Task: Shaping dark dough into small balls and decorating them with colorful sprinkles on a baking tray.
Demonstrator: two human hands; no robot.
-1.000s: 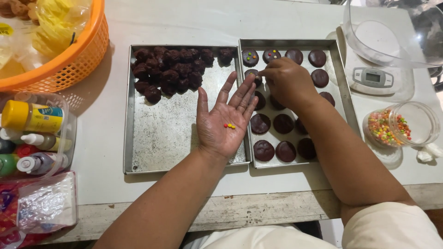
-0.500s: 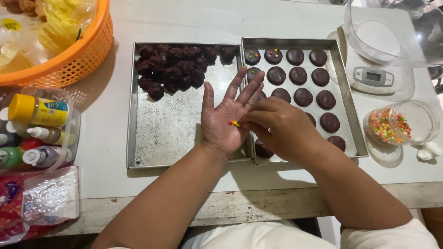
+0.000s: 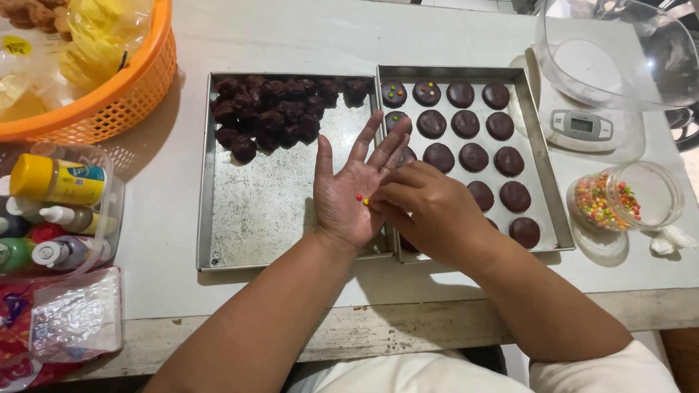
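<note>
Candy beads (image 3: 362, 198), tiny and coloured, are held on the flat, spread palm of the left hand (image 3: 354, 191) at the centre of the frame, where they are being pinched at by the closed fingertips of the right hand (image 3: 429, 211). Both hands are poised over the seam between two metal trays. In the right tray (image 3: 542, 182), round flat chocolate discs (image 3: 473, 156) are laid out in rows; only two discs at its upper left corner are seen topped with beads, so the decorating is judged barely begun, with the rest left bare. In the left tray (image 3: 255, 218), a heap of rougher dark chocolate pieces (image 3: 273, 113) is piled along the upper edge. A clear tub of mixed beads (image 3: 619, 198) is placed at the right, beside a small digital scale (image 3: 582, 127) under a clear bowl (image 3: 619, 51). An orange basket (image 3: 109, 94) is seen at upper left, squeeze bottles (image 3: 51, 211) in a container below it. Everything is set on a pale worktop (image 3: 291, 36) with a chipped front edge.
</note>
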